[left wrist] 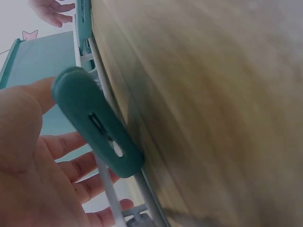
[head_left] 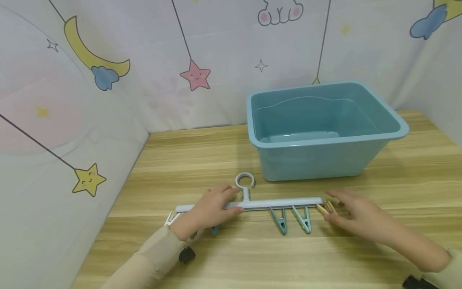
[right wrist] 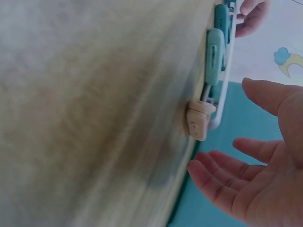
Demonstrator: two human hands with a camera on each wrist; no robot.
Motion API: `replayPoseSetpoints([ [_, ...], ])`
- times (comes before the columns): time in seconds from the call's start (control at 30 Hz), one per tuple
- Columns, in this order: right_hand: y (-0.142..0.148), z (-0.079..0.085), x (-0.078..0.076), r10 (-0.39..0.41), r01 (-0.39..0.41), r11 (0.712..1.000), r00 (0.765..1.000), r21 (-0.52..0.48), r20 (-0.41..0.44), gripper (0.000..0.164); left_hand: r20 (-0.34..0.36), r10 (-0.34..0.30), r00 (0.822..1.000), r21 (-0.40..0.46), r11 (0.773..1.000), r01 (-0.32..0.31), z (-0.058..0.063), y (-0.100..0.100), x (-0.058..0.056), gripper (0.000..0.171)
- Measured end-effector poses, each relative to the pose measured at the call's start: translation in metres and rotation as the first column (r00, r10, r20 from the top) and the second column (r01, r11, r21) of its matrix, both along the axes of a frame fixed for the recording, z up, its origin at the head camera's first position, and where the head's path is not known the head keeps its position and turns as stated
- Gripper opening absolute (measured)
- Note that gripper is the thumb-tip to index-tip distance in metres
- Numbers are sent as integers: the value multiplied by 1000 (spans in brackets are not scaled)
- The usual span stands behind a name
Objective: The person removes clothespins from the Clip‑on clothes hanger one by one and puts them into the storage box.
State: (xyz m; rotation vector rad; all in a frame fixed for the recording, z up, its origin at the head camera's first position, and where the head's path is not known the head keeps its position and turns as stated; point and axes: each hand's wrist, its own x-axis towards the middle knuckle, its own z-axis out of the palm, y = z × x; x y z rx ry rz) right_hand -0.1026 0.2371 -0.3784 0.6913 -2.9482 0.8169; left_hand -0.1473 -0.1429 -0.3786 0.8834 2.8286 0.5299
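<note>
A pale grey clip hanger (head_left: 281, 203) lies on the table, its hook (head_left: 244, 180) pointing away from me. My left hand (head_left: 213, 206) rests over its left half, thumb on the near side and spread fingers on the far side. In the left wrist view a teal clip (left wrist: 99, 123) hides part of that thumb. My right hand (head_left: 361, 218) is at the right end, fingers loosely extended around a beige clip (right wrist: 198, 120), apart from it in the right wrist view. Between the hands are a teal clip (head_left: 279, 222) and a lighter teal clip (head_left: 303, 220).
A blue-green plastic basin (head_left: 314, 160) stands behind the hanger, to the right. A white clip (head_left: 171, 218) shows at the hanger's left end. Printed cloth (head_left: 216, 48) hangs behind and beside the wood-grain table (head_left: 252, 261).
</note>
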Motion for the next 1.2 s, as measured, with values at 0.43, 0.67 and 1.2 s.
replayPoseSetpoints([
  [0.43,-5,-12,-6,-54,51,997,997,52,52,68,75,-8,997,7,1000,8,-8,0,-9,48],
  [0.67,-8,-16,-8,-78,75,996,993,42,93,63,98,-38,994,34,999,35,-7,3,-10,37],
  [1.2,-11,-17,-11,-85,85,996,985,9,148,40,112,-96,989,77,993,88,-10,6,-14,30],
])
